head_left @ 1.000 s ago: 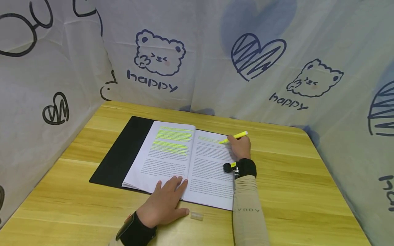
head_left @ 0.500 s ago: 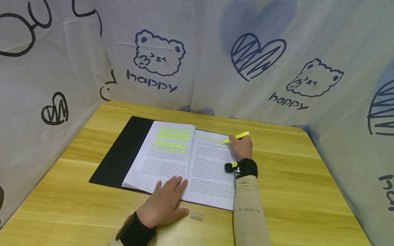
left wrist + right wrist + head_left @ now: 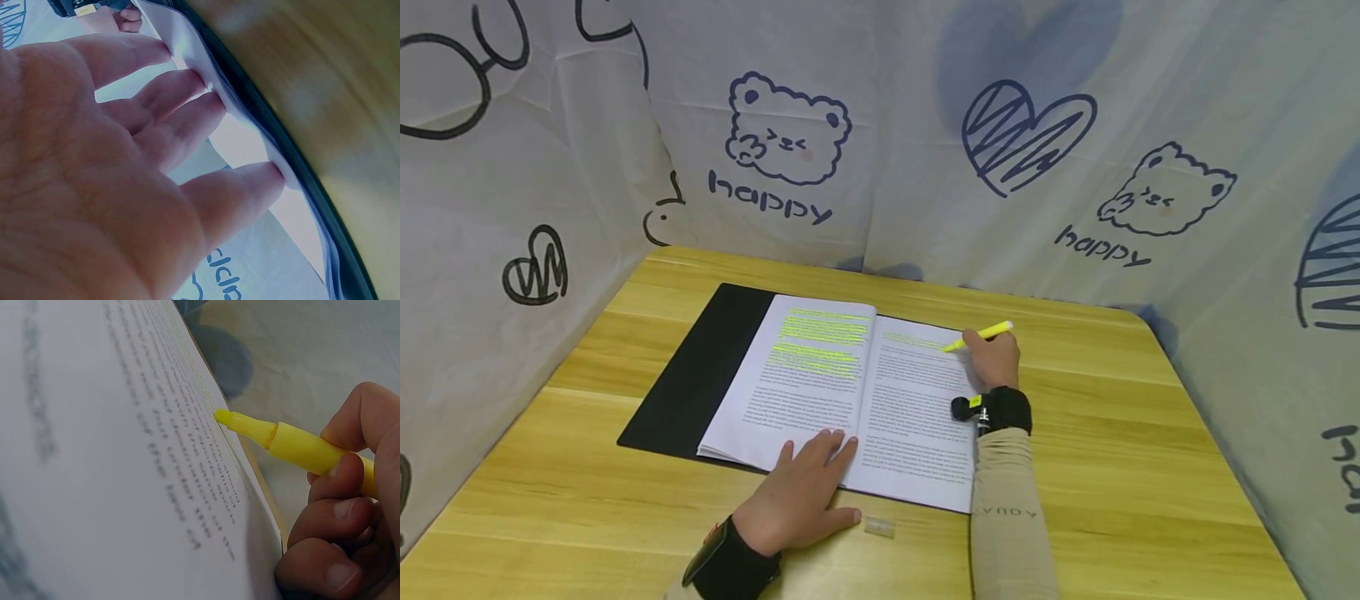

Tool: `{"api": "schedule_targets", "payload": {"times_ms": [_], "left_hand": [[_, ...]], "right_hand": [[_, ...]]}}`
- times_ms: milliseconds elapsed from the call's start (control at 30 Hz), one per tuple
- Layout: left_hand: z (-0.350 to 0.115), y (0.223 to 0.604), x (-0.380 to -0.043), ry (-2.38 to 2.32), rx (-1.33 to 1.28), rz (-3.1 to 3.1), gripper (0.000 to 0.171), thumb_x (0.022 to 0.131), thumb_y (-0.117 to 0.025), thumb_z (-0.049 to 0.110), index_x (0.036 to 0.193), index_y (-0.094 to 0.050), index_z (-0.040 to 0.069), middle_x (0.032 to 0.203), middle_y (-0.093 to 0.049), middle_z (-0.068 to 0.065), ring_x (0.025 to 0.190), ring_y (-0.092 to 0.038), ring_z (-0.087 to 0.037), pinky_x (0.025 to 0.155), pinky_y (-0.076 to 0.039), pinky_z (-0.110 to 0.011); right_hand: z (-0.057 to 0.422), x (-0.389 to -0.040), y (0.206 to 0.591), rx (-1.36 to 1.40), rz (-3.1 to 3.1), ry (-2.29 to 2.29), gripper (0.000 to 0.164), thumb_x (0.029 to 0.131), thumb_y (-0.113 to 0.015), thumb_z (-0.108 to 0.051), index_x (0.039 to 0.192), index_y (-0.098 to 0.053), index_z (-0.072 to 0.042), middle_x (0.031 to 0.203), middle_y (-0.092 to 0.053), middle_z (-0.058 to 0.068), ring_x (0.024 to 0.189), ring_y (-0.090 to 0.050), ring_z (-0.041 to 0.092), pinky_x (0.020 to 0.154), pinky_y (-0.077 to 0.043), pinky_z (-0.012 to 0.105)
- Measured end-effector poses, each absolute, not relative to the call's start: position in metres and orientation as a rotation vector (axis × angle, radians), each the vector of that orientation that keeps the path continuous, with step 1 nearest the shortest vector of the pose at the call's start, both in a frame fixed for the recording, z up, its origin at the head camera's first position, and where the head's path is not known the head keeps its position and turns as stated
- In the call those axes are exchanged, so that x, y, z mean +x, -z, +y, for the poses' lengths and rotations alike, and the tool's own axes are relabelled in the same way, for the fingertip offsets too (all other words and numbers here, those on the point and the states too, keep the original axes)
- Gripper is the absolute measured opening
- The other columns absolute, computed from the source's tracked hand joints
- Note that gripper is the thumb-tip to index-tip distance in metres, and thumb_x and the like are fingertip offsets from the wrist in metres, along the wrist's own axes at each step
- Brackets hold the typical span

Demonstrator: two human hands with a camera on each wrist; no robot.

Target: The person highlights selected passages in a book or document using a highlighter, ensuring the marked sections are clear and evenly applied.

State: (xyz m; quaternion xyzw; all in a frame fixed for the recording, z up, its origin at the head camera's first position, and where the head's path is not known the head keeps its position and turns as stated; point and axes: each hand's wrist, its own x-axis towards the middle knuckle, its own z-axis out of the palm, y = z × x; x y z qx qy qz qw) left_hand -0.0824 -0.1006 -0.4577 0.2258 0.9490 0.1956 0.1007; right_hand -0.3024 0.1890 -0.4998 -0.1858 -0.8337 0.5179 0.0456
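An open stack of printed pages (image 3: 917,433) lies in a black folder (image 3: 688,367) on the wooden table. My right hand (image 3: 995,360) pinches a yellow highlighter (image 3: 987,332) between thumb and fingers, its tip on the upper lines of the right page. In the right wrist view the highlighter (image 3: 306,447) shows its bare yellow tip against the text, beside faint yellow strokes. My left hand (image 3: 801,492) rests with spread fingers on the lower edge of the pages near the fold. In the left wrist view its fingertips (image 3: 269,178) press at the page edge.
A small translucent piece (image 3: 879,527) lies on the table (image 3: 1112,467) just right of the left thumb. Behind and beside the table hangs a pale curtain (image 3: 910,167) printed with bears and hearts. Thick yellow highlighting (image 3: 820,333) covers the left page's upper part.
My right hand has slid slightly rightward with the highlighter, its tip moving along a line on the right page. My left hand has stayed in place.
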Motion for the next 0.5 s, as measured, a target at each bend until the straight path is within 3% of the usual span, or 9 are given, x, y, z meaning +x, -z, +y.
{"api": "schedule_targets", "payload": {"times_ms": [500], "left_hand": [[-0.1011, 0.4586, -0.0820, -0.606, 0.673, 2.805, 0.081, 0.083, -0.065, 0.049, 0.146, -0.038, 0.005, 0.149, -0.036, -0.017, 0.139, -0.028, -0.033, 0.106, -0.020, -0.063]], "right_hand": [[0.1922, -0.2985, 0.4964, -0.592, -2.523, -1.596, 0.044, 0.084, -0.062, -0.040, 0.108, -0.049, -0.004, 0.099, -0.044, 0.013, 0.091, -0.049, 0.029, 0.073, -0.037, 0.037]]}}
